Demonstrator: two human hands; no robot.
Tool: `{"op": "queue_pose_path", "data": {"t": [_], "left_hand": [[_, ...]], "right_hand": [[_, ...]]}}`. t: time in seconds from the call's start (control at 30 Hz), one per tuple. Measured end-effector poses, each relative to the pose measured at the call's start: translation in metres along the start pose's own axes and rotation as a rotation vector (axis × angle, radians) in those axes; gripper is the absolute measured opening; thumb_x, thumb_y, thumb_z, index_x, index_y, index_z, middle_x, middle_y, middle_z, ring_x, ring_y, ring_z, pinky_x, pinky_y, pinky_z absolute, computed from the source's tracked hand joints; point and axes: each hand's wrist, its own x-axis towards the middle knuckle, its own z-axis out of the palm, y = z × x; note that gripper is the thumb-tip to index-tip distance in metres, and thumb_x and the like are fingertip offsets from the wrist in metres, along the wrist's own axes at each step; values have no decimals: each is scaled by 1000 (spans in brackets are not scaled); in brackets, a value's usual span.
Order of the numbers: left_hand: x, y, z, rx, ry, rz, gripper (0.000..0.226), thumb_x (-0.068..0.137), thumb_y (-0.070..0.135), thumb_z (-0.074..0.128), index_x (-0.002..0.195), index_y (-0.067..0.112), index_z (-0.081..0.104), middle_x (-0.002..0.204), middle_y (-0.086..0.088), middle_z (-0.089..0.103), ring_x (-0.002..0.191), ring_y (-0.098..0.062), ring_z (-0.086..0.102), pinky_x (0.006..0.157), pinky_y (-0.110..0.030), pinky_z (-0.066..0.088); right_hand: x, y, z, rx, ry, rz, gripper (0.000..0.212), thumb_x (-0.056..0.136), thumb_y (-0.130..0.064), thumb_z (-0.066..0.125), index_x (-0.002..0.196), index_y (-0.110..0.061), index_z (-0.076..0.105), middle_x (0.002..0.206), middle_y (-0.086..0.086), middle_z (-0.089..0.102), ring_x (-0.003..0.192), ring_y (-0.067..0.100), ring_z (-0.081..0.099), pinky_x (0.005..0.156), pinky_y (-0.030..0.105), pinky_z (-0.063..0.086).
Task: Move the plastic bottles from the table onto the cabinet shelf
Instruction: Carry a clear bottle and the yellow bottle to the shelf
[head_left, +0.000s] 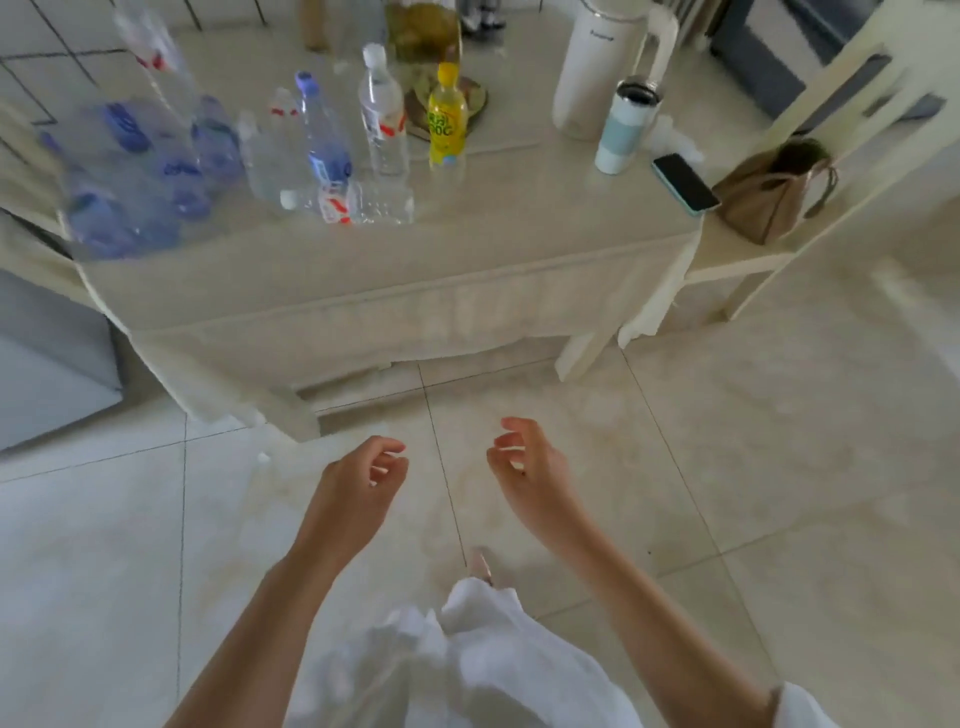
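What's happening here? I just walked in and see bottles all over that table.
A person stands in front of the table, both hands empty: left hand and right hand hang loosely curled over the floor. No bottle is being held. A yellow bottle and clear bottles stand on the table, one clear bottle lies on its side, and a phone rests at the edge.

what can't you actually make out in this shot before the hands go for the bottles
- Cabinet shelf: not in the head view at all.
- Heap of clear bottles at the table's left: motion blur merges them, so no count.
- Yellow bottle: label too blurred to read.
- Items behind it near the top edge: cut off by the frame.
- Left hand and right hand: both hold nothing, above the floor.
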Motion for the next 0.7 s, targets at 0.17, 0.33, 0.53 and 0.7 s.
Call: {"op": "queue_pose_path", "data": {"t": [0.17, 0.33, 0.53, 0.7], "left_hand": [[39, 15, -3, -112, 101, -148, 11, 92, 27, 61, 102, 29, 65, 92, 7, 71, 86, -9, 68, 72, -23, 51], [90, 36, -18, -190, 166, -241, 8, 90, 22, 61, 93, 27, 67, 92, 2, 73, 85, -17, 70, 75, -33, 54], [183, 66, -44, -383, 218, -262, 12, 90, 13, 60, 93, 23, 66, 94, -7, 73, 73, -19, 69, 73, -36, 53], [269, 91, -70, -726, 198, -411, 15, 92, 9, 60, 107, 11, 63, 97, -8, 68, 76, -23, 67, 74, -34, 53]], "right_hand": [[70, -19, -13, -107, -83, -81, 37, 93, -25, 55, 128, -13, 49, 116, 4, 61, 106, 20, 60, 89, 30, 46], [138, -45, -18, -118, -122, -135, 36, 94, -22, 54, 128, -11, 48, 116, 6, 61, 107, 24, 60, 86, 30, 45], [228, -84, -16, -86, -68, -158, 40, 92, -18, 58, 129, -5, 49, 115, 12, 63, 103, 28, 62, 84, 26, 42], [303, -121, -14, -62, -11, -155, 44, 91, -22, 62, 129, -6, 48, 114, 11, 63, 101, 27, 62, 84, 28, 44]]}}
